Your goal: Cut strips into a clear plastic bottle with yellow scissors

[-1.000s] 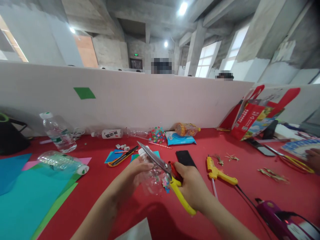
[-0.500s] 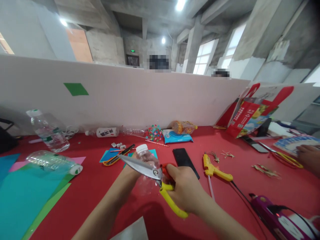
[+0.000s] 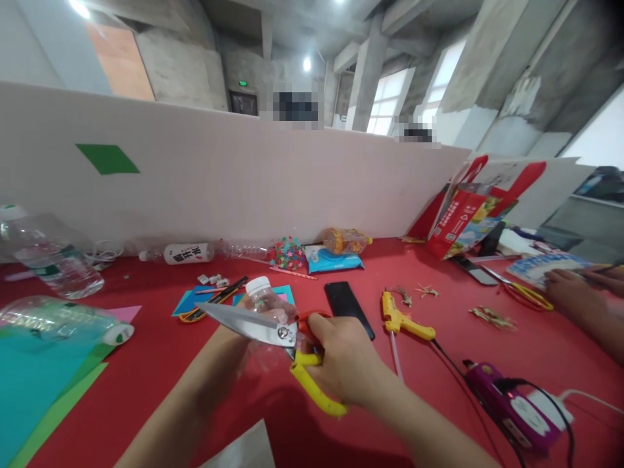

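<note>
My right hand is closed around the red and yellow handles of a pair of scissors. Their blades lie together, pointing left across the front of a clear plastic bottle with a white cap. Behind the blades, my left hand grips that bottle from its left side; most of the fingers are hidden by the bottle and scissors. The bottle is held tilted above the red table. Just beyond it lie a box cutter and small blue paper sheets. A black phone rests right of the bottle.
A yellow glue gun is wired toward a purple power strip. Plastic bottles and coloured paper lie left. Wet wipes sit by the white partition. Another person's hands work at far right near yellow-handled scissors.
The view has turned slightly right, so everything sits further left. My hands keep their hold on scissors and bottle. The other person's second hand has come into view.
</note>
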